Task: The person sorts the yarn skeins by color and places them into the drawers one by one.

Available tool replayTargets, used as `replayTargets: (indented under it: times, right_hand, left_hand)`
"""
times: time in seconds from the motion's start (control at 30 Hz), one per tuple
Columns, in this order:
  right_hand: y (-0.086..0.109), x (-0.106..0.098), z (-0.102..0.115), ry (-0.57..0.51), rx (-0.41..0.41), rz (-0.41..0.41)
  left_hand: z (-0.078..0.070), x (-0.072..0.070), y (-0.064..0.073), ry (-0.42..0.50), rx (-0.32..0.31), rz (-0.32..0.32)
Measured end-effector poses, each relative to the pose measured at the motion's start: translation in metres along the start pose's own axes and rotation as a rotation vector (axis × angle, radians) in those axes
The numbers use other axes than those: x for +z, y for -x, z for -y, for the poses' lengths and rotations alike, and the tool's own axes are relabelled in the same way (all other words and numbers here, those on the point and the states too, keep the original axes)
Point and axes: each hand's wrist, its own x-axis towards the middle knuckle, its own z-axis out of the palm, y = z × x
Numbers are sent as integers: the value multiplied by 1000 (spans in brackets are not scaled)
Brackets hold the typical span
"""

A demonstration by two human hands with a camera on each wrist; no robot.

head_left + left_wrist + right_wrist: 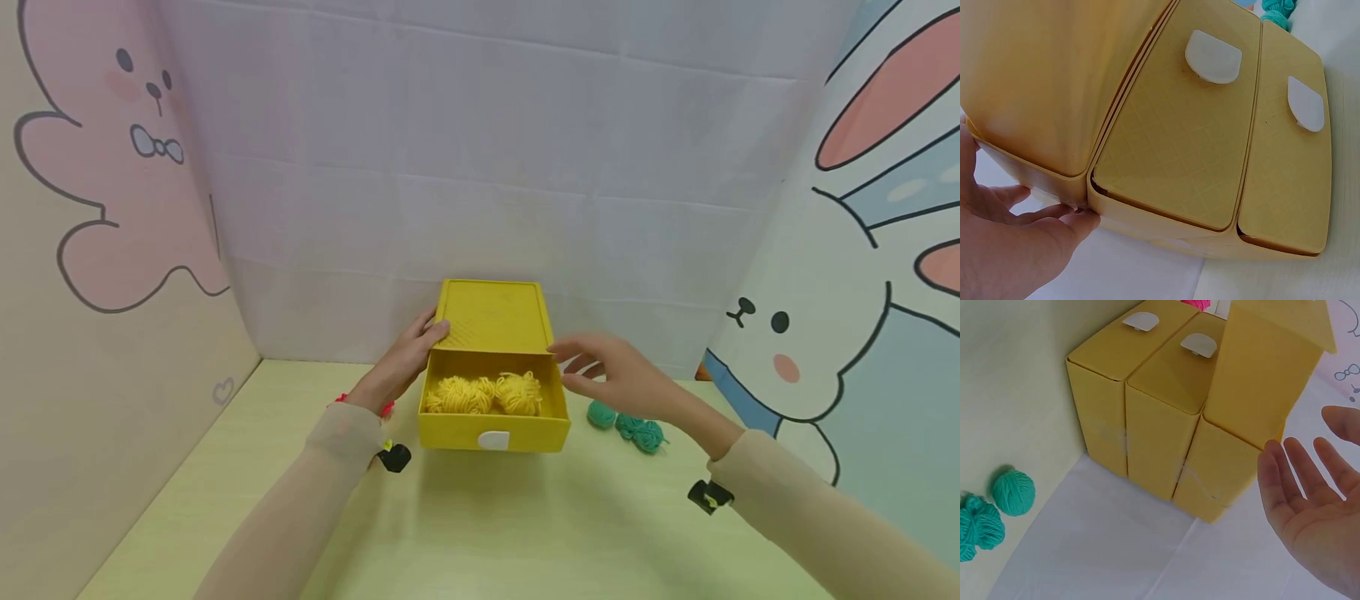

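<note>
Left hand [399,364] grips the yellow three-drawer cabinet [497,312], centre frame. Right hand [621,377], fingers loosely bent, holds nothing beside the pulled-out top drawer [453,434] of yellow yarn balls [519,394]; contact unconfirmed. Recommended: brace the cabinet, move the drawer level.

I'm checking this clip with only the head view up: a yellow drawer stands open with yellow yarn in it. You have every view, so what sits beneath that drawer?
Observer: Two more drawers, a middle drawer and a bottom drawer; the left wrist view shows their fronts.
Operator: Where does the left hand touch, past what I can see?
Observer: The left hand reaches along the side of the yellow cabinet, with one fingertip near the seam above the middle drawer.
Operator: And the right hand? Its palm is turned away from me.
Observer: The right wrist view shows the palm of the right hand bare, holding nothing.
</note>
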Motion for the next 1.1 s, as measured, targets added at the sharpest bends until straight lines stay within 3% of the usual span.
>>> replayTargets:
  times: [0.4,0.6,0.93,1.1]
  right_hand:
    - [35,17,-10,-15,128,-7]
    - [50,27,-13,-21,228,58]
    - [63,48,-12,-45,264,201]
    - [63,61,-11,-175,304,285]
  left_hand:
    - [0,1,-4,4,8,-4]
    - [-2,2,-2,0,1,-4]
    - [0,0,-2,9,8,-2]
    - [0,0,-2,7,3,-7]
